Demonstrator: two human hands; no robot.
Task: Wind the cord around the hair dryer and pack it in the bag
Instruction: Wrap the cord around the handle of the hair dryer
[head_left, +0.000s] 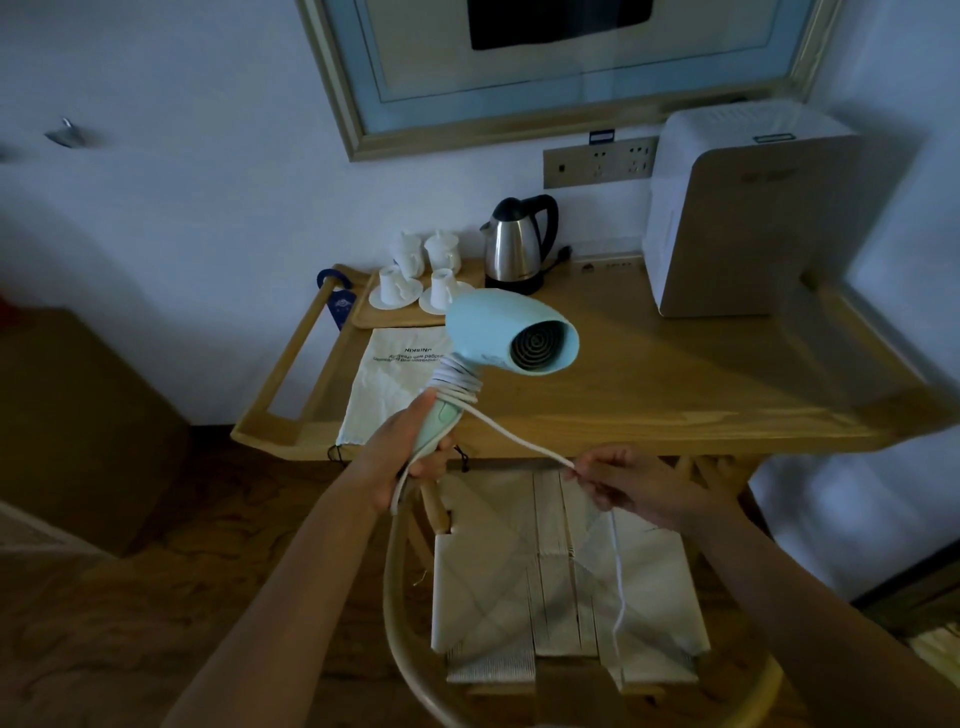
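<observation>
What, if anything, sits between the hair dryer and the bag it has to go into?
Nothing visible does. The left hand holds the hair dryer in the air just above the white bag, which lies flat on the table. The cord, pinched by the right hand, is unfinished.

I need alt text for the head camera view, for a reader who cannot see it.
The left hand grips a pale blue hair dryer whose handle is partly wound with white cord, and the right hand pinches the cord's loose part. A white bag lies flat on the wooden table behind.
</observation>
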